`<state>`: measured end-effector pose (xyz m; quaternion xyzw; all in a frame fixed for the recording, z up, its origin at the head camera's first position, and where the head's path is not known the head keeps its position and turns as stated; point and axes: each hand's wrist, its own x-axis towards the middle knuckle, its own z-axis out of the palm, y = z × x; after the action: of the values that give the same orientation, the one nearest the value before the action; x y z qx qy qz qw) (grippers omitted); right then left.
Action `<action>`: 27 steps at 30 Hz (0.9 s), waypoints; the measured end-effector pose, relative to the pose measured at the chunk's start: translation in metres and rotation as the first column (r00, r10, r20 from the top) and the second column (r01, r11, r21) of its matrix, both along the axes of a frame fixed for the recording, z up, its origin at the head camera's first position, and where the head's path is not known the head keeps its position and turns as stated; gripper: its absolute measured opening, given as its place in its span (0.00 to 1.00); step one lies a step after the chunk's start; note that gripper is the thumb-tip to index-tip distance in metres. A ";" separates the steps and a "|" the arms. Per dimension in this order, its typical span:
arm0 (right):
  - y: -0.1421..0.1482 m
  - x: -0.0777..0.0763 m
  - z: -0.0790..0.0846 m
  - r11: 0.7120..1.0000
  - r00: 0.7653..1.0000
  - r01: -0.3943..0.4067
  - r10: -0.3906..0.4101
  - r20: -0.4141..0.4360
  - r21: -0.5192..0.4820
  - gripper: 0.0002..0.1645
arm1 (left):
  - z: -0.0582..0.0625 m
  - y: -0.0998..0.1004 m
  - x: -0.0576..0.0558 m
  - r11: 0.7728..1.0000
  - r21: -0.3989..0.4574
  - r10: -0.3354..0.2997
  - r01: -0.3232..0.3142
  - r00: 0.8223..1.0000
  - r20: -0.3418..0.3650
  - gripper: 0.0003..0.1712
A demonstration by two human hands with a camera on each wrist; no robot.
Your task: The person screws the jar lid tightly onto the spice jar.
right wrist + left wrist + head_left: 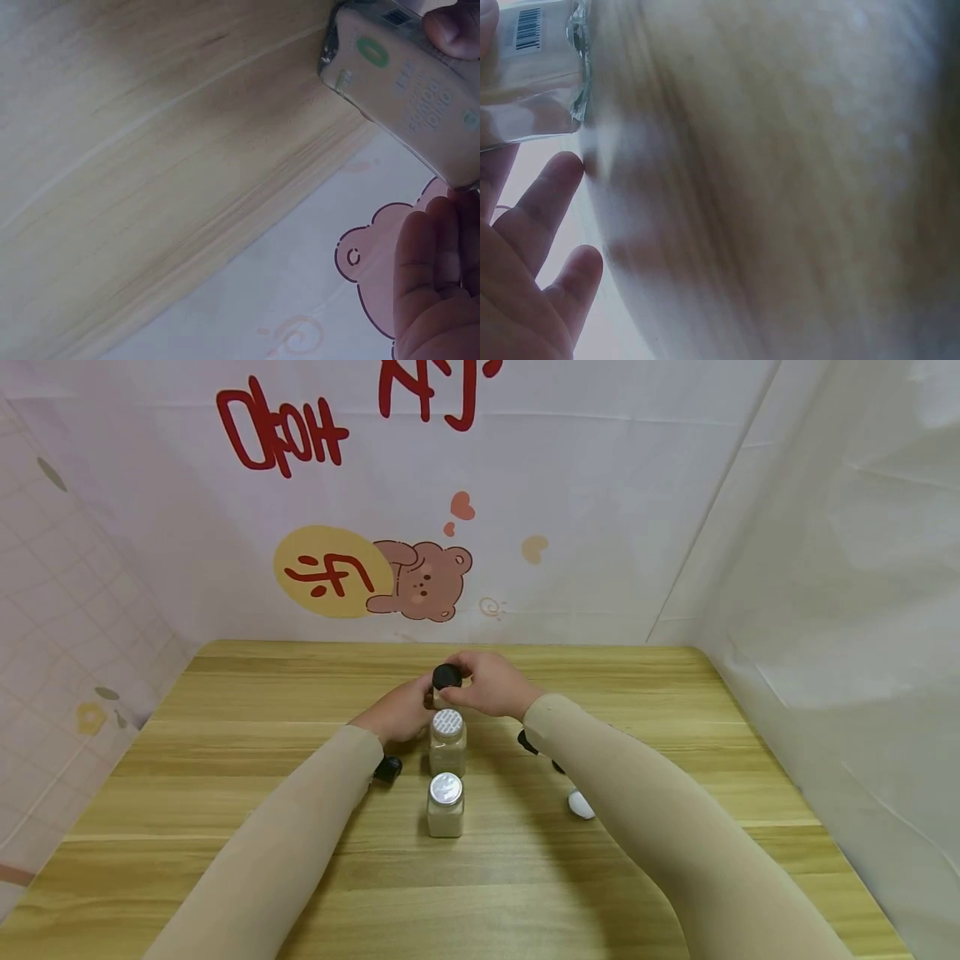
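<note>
A clear square-bodied spice jar (405, 90) with pale contents is held up over the far part of the table by both hands. Its black lid (447, 676) points up in the head view. My left hand (401, 710) grips the jar body from the left; in the left wrist view two fingers (547, 202) stick out below the glass. From the right, my right hand (497, 683) pinches the lid between thumb and fingers. Nearer to me stand two lidless jars in line, one with a patterned white seal (447, 723), the other with a silver seal (446, 789).
A black lid (388, 769) lies beside the left sleeve. Near the right sleeve are another black piece (527, 742) and a white disc (581, 804), partly covered by the forearm. White printed sheets (600, 527) wall in the wooden table (480, 902) at the back and sides.
</note>
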<state>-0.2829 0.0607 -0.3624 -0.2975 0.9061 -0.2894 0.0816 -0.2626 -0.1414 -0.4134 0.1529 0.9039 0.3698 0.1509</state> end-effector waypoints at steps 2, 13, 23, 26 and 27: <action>0.000 0.000 0.001 1.000 1.000 -0.007 0.007 -0.004 -0.001 0.26 | 0.000 0.000 0.000 1.000 -0.004 0.001 -0.001 1.000 -0.002 0.37; 0.000 -0.001 0.003 1.000 1.000 -0.014 0.014 0.005 0.006 0.26 | 0.001 0.002 -0.001 1.000 -0.002 0.011 -0.011 1.000 0.012 0.35; 0.002 -0.001 0.001 0.999 0.999 0.032 -0.031 0.024 -0.007 0.26 | 0.002 0.002 -0.001 1.000 -0.003 0.009 -0.009 1.000 0.022 0.36; 0.004 0.001 0.001 1.000 0.999 0.025 -0.025 0.046 -0.005 0.34 | 0.002 0.002 -0.001 1.000 -0.005 0.001 -0.001 1.000 0.013 0.34; 0.004 0.001 0.001 1.000 0.998 0.017 -0.017 0.053 -0.006 0.37 | 0.002 0.003 -0.001 1.000 -0.006 -0.001 0.001 1.000 0.011 0.34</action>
<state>-0.2820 0.0651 -0.3614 -0.2822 0.9052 -0.3007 0.1023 -0.2638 -0.1388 -0.4110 0.1507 0.9042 0.3679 0.1564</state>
